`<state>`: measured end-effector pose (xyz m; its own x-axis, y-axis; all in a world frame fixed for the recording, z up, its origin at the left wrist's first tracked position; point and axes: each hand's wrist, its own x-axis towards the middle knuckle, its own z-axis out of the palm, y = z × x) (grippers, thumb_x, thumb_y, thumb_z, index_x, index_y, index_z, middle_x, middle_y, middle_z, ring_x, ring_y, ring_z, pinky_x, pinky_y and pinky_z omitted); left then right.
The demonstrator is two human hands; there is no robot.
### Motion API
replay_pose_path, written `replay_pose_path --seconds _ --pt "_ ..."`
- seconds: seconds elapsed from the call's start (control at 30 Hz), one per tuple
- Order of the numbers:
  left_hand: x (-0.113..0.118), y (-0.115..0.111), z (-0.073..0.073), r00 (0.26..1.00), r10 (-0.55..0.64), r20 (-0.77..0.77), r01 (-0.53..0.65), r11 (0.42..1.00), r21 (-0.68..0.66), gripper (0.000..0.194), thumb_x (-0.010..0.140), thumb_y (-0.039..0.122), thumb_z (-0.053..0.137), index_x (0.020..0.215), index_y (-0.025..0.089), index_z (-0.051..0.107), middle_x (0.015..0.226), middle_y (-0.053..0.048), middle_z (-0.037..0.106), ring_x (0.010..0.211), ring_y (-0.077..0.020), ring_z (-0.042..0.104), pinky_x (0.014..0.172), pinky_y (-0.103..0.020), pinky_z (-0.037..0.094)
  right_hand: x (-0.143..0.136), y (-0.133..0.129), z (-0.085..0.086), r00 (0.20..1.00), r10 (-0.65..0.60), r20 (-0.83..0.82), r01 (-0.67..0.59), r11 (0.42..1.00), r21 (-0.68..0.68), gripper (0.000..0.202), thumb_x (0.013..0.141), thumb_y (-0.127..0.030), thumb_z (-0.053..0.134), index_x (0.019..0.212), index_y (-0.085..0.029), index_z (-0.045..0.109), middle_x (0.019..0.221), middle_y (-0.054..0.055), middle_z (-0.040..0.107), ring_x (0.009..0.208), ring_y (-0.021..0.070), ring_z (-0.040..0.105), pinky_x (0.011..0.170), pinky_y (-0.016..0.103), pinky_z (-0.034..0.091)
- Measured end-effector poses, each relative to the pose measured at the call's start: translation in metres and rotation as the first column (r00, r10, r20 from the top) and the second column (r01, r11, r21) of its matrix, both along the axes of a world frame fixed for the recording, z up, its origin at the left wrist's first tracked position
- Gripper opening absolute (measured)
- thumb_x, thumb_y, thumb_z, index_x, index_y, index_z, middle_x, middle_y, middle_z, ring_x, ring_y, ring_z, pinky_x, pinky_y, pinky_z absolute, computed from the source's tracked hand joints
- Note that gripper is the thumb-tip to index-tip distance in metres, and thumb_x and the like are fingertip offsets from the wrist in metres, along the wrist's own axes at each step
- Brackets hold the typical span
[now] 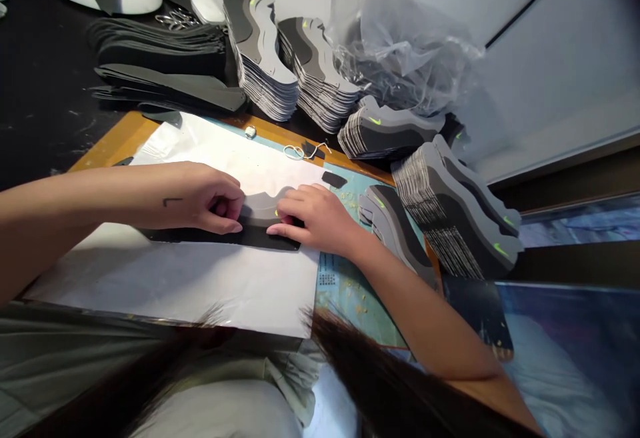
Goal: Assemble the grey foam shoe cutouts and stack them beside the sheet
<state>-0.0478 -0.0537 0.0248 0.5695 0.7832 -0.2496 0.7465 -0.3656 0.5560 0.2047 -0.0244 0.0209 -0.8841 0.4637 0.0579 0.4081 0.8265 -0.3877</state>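
Observation:
A grey shoe upper piece [259, 207] with a small yellow-green mark lies on a black strip of material [263, 237], which rests on a white sheet [200, 285]. My left hand [213, 199] is closed at the piece's left part, fingers curled and thumb along the black strip. At its right end, my right hand [315, 215] grips the same piece, with bent fingers on the grey edge and the thumb on the black. Both hands cover the piece's ends, and the left fingertips are partly hidden.
Stacks of shoe upper pieces [267, 58] stand behind and to the right [455, 211]. Black strips are piled [160, 51] at the back left. A clear plastic bag [400, 45] sits behind. Several loose pieces lie on the blue-green mat [350, 291], beside a white string [294, 152].

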Motion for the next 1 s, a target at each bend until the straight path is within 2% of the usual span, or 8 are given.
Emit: replay_pose_path --seconds 0.1,0.23,0.47,0.53,0.7,0.8,0.93,1.0 --pt "0.0 0.001 -0.002 1.0 -0.01 0.024 0.01 1.0 -0.003 0.025 0.08 0.04 0.065 0.068 0.018 0.066 0.061 0.004 0.058 0.052 -0.0085 0.042 0.05 -0.019 0.03 0.0 -0.001 0.001 1.0 -0.007 0.017 0.007 1.0 0.021 0.033 0.098 -0.046 0.05 0.079 -0.019 0.057 0.082 0.002 0.058 0.077 0.0169 0.045 0.075 0.029 0.027" --pt "0.0 0.0 -0.004 1.0 0.016 0.02 -0.016 0.999 -0.029 0.023 0.079 0.039 0.067 0.069 0.019 0.067 0.061 0.005 0.057 0.052 -0.0087 0.043 0.051 -0.02 0.03 -0.003 -0.01 0.0 0.995 -0.093 0.045 0.088 0.991 0.098 0.027 0.097 -0.037 0.049 0.079 -0.019 0.057 0.082 0.003 0.059 0.077 0.0179 0.044 0.074 0.031 0.026" --pt "0.004 0.0 0.005 1.0 0.015 0.01 -0.014 0.998 -0.053 0.019 0.08 0.034 0.066 0.07 0.019 0.067 0.064 0.004 0.058 0.057 -0.01 0.044 0.055 -0.021 0.031 -0.013 -0.021 -0.005 0.983 -0.182 0.01 0.176 0.962 0.209 0.046 0.094 -0.059 0.049 0.073 -0.019 0.058 0.079 0.004 0.06 0.076 0.019 0.044 0.071 0.033 0.025" --pt "0.004 0.0 0.005 1.0 0.008 0.004 -0.008 0.999 -0.053 0.018 0.081 0.033 0.065 0.071 0.018 0.067 0.065 0.003 0.058 0.058 -0.01 0.043 0.056 -0.022 0.03 -0.013 -0.019 -0.007 0.99 -0.139 0.021 0.13 0.963 0.237 0.047 0.097 -0.057 0.044 0.074 -0.019 0.059 0.077 0.004 0.06 0.075 0.0188 0.044 0.07 0.033 0.024" --pt "-0.003 -0.001 -0.006 1.0 -0.01 0.01 0.01 1.0 -0.029 0.017 0.083 0.033 0.064 0.074 0.018 0.066 0.067 0.004 0.058 0.058 -0.0098 0.042 0.055 -0.022 0.028 -0.013 -0.012 -0.011 0.991 0.091 0.095 -0.114 0.955 0.273 0.049 0.104 -0.048 0.031 0.078 -0.02 0.062 0.071 0.002 0.057 0.069 0.0164 0.043 0.065 0.033 0.022" --pt "-0.004 -0.001 -0.01 1.0 -0.007 0.0 0.007 1.0 -0.014 0.017 0.082 0.032 0.065 0.073 0.018 0.065 0.067 0.004 0.058 0.058 -0.0098 0.041 0.054 -0.023 0.027 -0.014 -0.013 -0.013 0.985 0.143 0.092 -0.166 0.93 0.328 0.047 0.104 -0.047 0.032 0.079 -0.02 0.062 0.07 0.001 0.057 0.066 0.0148 0.044 0.063 0.032 0.021" --pt "0.0 -0.001 0.001 1.0 -0.02 -0.007 0.019 0.999 -0.043 0.017 0.08 0.03 0.066 0.069 0.017 0.062 0.066 0.003 0.057 0.058 -0.0101 0.041 0.055 -0.024 0.027 -0.015 -0.024 -0.013 0.978 0.195 0.076 -0.209 0.88 0.427 0.042 0.106 -0.033 0.031 0.078 -0.019 0.06 0.07 0.0 0.056 0.063 0.0132 0.042 0.06 0.032 0.018" --pt "0.003 -0.002 0.009 1.0 -0.03 0.0 0.03 0.997 -0.069 0.017 0.08 0.028 0.065 0.068 0.017 0.061 0.067 0.003 0.057 0.058 -0.0101 0.042 0.055 -0.024 0.028 -0.016 -0.03 -0.014 0.979 0.193 0.071 -0.204 0.872 0.445 0.042 0.105 -0.031 0.03 0.078 -0.019 0.06 0.07 0.0 0.056 0.062 0.0128 0.042 0.059 0.032 0.017"
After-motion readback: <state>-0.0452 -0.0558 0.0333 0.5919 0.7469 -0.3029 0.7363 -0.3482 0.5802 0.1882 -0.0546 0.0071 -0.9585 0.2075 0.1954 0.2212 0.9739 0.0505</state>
